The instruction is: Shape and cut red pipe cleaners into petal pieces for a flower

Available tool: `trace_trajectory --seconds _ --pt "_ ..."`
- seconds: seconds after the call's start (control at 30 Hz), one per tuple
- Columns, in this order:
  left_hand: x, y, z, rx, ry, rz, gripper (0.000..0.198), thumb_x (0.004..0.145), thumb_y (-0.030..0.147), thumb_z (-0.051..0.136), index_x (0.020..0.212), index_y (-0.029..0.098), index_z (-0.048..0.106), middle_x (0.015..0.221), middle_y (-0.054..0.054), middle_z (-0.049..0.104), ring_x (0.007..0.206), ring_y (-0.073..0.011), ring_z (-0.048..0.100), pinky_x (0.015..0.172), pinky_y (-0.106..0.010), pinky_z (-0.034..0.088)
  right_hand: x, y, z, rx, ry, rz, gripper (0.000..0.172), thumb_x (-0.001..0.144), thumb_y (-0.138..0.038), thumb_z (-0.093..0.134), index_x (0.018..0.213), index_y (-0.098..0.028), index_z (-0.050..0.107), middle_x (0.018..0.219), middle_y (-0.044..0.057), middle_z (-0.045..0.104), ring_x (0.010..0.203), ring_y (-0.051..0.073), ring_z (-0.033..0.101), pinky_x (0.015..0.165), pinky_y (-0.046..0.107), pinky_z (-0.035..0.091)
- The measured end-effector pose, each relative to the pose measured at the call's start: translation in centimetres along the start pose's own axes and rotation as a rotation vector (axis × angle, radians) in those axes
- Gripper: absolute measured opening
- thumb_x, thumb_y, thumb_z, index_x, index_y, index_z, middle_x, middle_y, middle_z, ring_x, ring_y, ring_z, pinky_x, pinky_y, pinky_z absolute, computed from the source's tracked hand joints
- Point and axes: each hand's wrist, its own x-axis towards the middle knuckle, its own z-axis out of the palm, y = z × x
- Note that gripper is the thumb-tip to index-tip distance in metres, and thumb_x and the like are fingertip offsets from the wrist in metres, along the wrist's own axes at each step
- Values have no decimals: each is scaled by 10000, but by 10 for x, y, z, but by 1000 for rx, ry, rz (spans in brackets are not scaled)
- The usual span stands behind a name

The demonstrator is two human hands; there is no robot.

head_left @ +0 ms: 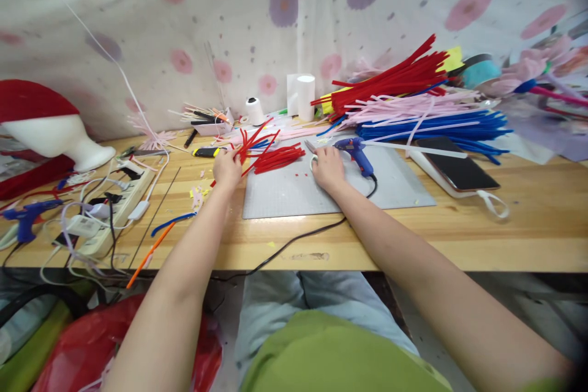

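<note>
My left hand (227,168) is closed around a bunch of red pipe cleaners (249,146), whose ends fan out above the fingers. Beside it, a pile of shorter red pipe cleaners (279,159) lies on the back left of a grey board (294,199). My right hand (329,168) rests over the board with its fingers curled on a pair of scissors (310,146). The blade tips and part of a handle loop show; the rest is under the hand. Just right of that hand lies a blue glue gun (357,154) with a black cord.
Long bundles of red (390,82), pink (404,109) and blue pipe cleaners (432,130) lie at the back right, near a phone (457,164). A power strip (114,211) with tangled cables, a second glue gun (30,218) and a white foam head (55,138) stand left.
</note>
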Motion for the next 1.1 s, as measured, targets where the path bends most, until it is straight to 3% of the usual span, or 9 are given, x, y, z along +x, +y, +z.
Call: trace_trajectory --seconds 0.2,0.37,0.63,0.73,0.83,0.93,1.03,1.1 --pt "-4 7 -8 -313 162 70 247 804 205 432 971 194 614 987 -73 600 955 -186 528 862 -298 393 0 -14 -6 74 133 -195 297 788 -199 461 1055 -106 550 1065 160 534 1016 276 429 902 410 334" --pt "-2 10 -8 -369 199 55 172 811 222 434 870 185 592 899 -64 610 868 -178 538 803 -295 393 18 -37 -12 96 96 -374 366 809 -195 441 1154 -98 514 1176 163 495 1088 270 405 953 410 315" --pt "1 6 -5 -467 42 144 211 815 282 445 889 166 605 887 -56 627 799 -154 542 740 -261 397 52 -85 -4 -34 -74 -445 531 801 -89 393 1331 -104 368 1342 164 380 1202 286 322 962 440 299" --pt "-3 8 -6 -476 -12 147 237 813 310 452 907 163 613 870 -54 631 792 -154 541 734 -256 400 60 -94 4 -95 -111 -383 456 837 -80 335 1272 -147 455 1312 138 424 1185 274 343 927 417 325" --pt "-6 0 -8 -471 -96 124 270 820 315 439 967 169 613 865 -55 639 819 -170 553 756 -273 407 69 -95 4 -141 -140 -371 335 875 -139 329 1076 -120 597 1131 146 554 1103 265 397 888 382 338" --pt "-7 -14 -9 -392 -172 61 303 820 302 433 1030 172 608 911 -78 640 890 -210 560 808 -321 404 75 -87 -4 -191 -84 -389 311 887 -169 334 991 -120 623 1014 143 597 1042 264 420 860 391 320" --pt "-7 -19 -11 -227 -61 -24 365 797 279 469 1127 157 566 1086 -141 586 1052 -266 502 920 -391 343 77 -77 -15 -258 -32 -392 320 886 -162 321 969 -128 628 978 138 605 1016 264 426 847 404 292" --pt "-8 -12 -13 -177 54 25 379 820 295 435 1155 158 544 1175 -156 533 1128 -267 447 974 -407 291 76 -71 -20 -293 -32 -384 322 876 -146 323 961 -124 633 961 139 612 993 263 438 830 403 287"
